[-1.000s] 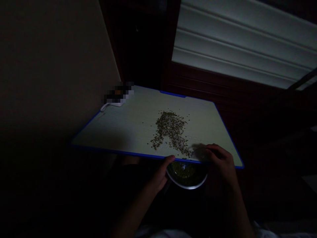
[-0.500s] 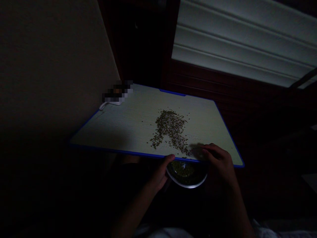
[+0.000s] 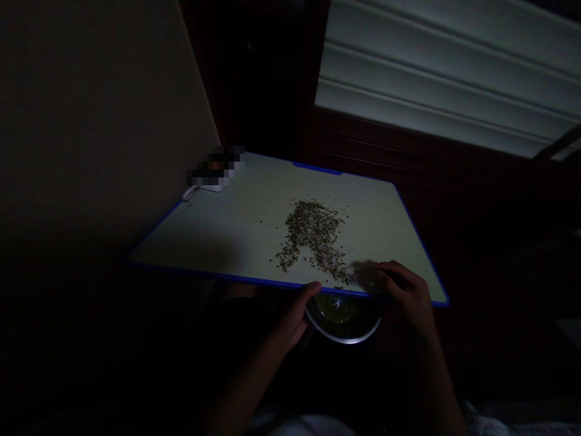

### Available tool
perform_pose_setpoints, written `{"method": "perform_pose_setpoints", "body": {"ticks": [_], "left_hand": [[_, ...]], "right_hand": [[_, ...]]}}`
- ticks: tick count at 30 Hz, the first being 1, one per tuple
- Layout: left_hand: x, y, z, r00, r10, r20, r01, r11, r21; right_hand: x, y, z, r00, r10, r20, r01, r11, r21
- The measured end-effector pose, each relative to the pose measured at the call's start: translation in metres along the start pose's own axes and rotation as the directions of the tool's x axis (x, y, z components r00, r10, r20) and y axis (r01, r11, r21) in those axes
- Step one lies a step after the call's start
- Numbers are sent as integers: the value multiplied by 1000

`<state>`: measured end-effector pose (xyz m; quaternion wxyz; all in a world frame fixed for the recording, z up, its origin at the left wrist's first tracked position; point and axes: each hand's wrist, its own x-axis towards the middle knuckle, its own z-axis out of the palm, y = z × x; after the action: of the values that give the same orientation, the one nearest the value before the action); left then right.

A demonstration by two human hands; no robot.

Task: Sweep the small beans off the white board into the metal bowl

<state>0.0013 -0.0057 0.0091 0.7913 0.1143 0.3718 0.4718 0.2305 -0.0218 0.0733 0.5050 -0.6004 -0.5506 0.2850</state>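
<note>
Small greenish-brown grains (image 3: 313, 233) lie scattered on a pale board (image 3: 218, 230) with a blue rim. Below the near edge, a metal bowl (image 3: 347, 340) holds more of these grains; the board hides its far side. My left hand (image 3: 297, 318) is closed at the bowl's left side, its thumb lying against the blue edge and its other fingers mostly hidden. At the board's near right part, my right hand (image 3: 406, 293) is pinched beside the lower right end of the grains. What sits between its fingertips is too dark to name.
A white-edged object with a handle (image 3: 211, 188), partly pixelated, rests at the board's far left corner. A plain wall (image 3: 100, 109) rises on the left. Dark wood with pale slats (image 3: 436, 79) stands behind the board. The surroundings are very dim.
My right hand has shifted very slightly to the right. The left hand, board, bowl and grains look almost the same.
</note>
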Motion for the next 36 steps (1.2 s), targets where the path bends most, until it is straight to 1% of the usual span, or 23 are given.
{"method": "perform_pose_setpoints", "body": {"ticks": [4, 7, 15, 20, 27, 36], "left_hand": [[0, 0, 0, 1000, 11, 5, -11, 1000, -17], [1, -1, -2, 1000, -10, 5, 10, 1000, -19], [5, -3, -4, 998, -13, 55, 13, 1000, -14], [3, -2, -2, 1000, -8, 2, 8, 1000, -9], [3, 0, 0, 1000, -6, -8, 6, 1000, -21], [2, -1, -1, 1000, -3, 6, 3, 1000, -2]], "right_hand": [[0, -2, 0, 1000, -1, 25, 1, 1000, -12], [0, -2, -1, 999, -11, 41, 11, 1000, -16], [0, 2, -2, 995, -51, 85, 53, 998, -24], [0, 0, -1, 992, -64, 107, 69, 997, -44], [-1, -5, 2, 996, -59, 70, 63, 996, -64], [-3, 3, 2, 997, -59, 53, 64, 994, -88]]}}
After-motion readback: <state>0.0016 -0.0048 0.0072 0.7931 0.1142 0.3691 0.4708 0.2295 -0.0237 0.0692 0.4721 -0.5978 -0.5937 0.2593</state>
